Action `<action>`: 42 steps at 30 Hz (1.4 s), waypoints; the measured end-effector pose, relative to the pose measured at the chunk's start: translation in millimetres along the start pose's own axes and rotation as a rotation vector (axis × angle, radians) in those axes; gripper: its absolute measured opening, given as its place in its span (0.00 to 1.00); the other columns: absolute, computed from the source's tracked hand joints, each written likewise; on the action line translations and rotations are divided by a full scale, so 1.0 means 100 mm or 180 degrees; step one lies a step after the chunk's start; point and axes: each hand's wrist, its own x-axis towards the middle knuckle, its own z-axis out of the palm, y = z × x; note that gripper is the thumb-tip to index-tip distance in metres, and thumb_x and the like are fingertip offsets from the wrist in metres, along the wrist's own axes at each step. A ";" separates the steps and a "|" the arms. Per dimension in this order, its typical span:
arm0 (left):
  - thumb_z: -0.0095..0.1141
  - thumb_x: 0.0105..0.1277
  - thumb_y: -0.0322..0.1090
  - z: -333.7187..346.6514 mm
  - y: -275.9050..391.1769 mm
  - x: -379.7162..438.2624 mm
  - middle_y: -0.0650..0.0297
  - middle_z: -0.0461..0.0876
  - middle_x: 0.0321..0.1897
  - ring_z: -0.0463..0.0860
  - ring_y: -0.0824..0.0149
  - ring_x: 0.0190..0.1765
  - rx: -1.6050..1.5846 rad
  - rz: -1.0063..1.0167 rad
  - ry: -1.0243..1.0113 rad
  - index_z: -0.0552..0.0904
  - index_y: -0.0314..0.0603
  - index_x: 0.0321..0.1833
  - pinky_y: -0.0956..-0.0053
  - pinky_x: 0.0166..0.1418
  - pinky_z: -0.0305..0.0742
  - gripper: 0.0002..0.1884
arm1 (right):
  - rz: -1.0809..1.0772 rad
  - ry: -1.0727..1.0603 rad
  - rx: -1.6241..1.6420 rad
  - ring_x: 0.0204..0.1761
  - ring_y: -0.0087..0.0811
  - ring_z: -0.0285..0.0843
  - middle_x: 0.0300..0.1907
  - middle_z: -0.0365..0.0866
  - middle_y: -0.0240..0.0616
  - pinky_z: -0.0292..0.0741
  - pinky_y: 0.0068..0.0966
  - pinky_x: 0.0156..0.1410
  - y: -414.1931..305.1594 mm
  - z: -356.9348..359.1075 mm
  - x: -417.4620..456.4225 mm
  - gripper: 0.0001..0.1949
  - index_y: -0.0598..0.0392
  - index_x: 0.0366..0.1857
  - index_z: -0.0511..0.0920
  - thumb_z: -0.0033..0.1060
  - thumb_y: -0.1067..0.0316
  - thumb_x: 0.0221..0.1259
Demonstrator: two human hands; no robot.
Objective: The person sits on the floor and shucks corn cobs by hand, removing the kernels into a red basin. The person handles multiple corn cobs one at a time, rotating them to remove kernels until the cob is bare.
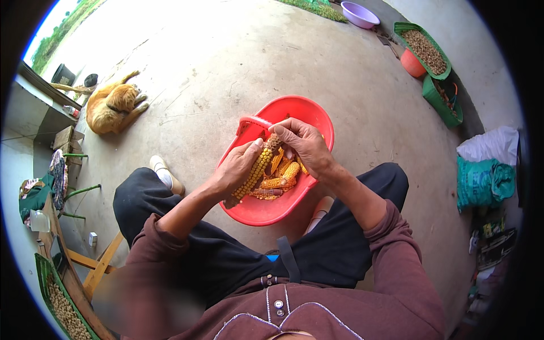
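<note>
My left hand (pixel 240 163) is closed around an ear of yellow corn (pixel 255 172) above a red plastic basket (pixel 259 216). Both ends of the ear look brown and bare of kernels. At its upper end are the fingers of my right hand (pixel 304 142), curled with thumb and forefinger close together; whether they pinch a kernel or only touch the cob cannot be made out. More corn ears (pixel 291 172) lie inside the basket, some partly stripped. The basket's raised handle (pixel 254 120) stands just beyond my left hand. It rests on the floor between my feet.
A tan dog (pixel 108 108) lies curled on the concrete floor at left. Green trays (pixel 425 49) of what look like peanuts, a purple basin (pixel 360 15) and a teal sack (pixel 484 180) line the right side. A wooden table (pixel 100 263) stands close at my left.
</note>
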 end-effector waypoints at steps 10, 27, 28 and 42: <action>0.33 0.80 0.59 0.13 0.10 -0.04 0.57 0.85 0.36 0.83 0.68 0.27 -0.0474 0.0046 0.0152 0.76 0.37 0.60 0.77 0.29 0.79 0.30 | -0.0121 0.0111 0.0000 0.27 0.13 0.71 0.33 0.81 0.27 0.69 0.12 0.31 -0.02 -0.06 0.01 0.12 0.57 0.43 0.82 0.58 0.58 0.73; 0.37 0.79 0.58 0.06 0.23 -0.10 0.58 0.85 0.36 0.85 0.71 0.33 -0.0161 -0.0396 -0.0233 0.77 0.32 0.59 0.75 0.35 0.84 0.31 | -0.0179 0.0244 -0.0137 0.29 0.13 0.72 0.33 0.81 0.26 0.69 0.11 0.32 -0.10 -0.08 0.00 0.13 0.56 0.45 0.82 0.53 0.58 0.76; 0.38 0.79 0.58 0.08 0.26 -0.10 0.58 0.85 0.36 0.85 0.70 0.33 -0.0130 -0.0452 -0.0218 0.77 0.32 0.59 0.75 0.35 0.84 0.31 | -0.0179 0.0228 -0.0139 0.28 0.13 0.72 0.33 0.81 0.27 0.69 0.12 0.32 -0.10 -0.08 0.00 0.13 0.56 0.45 0.82 0.53 0.58 0.76; 0.37 0.78 0.61 0.07 0.10 -0.11 0.62 0.81 0.28 0.76 0.73 0.19 0.0365 -0.0038 -0.0143 0.76 0.39 0.59 0.80 0.19 0.68 0.30 | -0.0267 0.0603 0.0042 0.28 0.14 0.72 0.31 0.82 0.28 0.69 0.13 0.31 -0.16 -0.14 0.00 0.12 0.58 0.42 0.82 0.54 0.59 0.76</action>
